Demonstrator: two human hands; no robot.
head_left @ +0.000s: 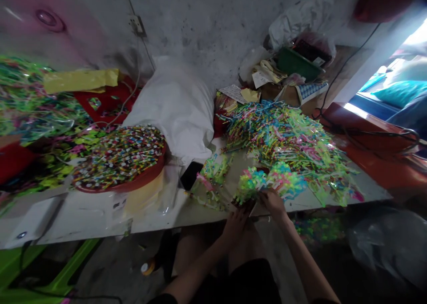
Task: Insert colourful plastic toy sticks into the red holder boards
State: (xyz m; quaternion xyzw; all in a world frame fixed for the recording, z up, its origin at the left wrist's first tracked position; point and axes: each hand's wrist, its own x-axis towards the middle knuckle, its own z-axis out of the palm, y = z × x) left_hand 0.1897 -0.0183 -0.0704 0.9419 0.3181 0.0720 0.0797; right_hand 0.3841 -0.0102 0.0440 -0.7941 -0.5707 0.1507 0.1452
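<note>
My left hand (237,221) is at the table's front edge, its fingers wrapped round the lower end of a bundle of thin colourful plastic sticks (252,179) with green, yellow and pink tops. Just right of it, my right hand (271,200) has its fingers closed; what they pinch is hidden. A second cluster of blue, green and pink tops (287,181) lies behind the right hand. To the left is a small loose group of similar pieces (213,175), beside a black phone-like slab (191,176). A large heap of the sticks (283,135) spreads at the right back.
A red basin (156,166) full of small multicoloured pieces stands left, before a white sack (176,103). Farther left are a red crate (106,101) and a white box (36,219). A green tray (296,63) sits at the back right. A cable (350,130) hangs over the right side.
</note>
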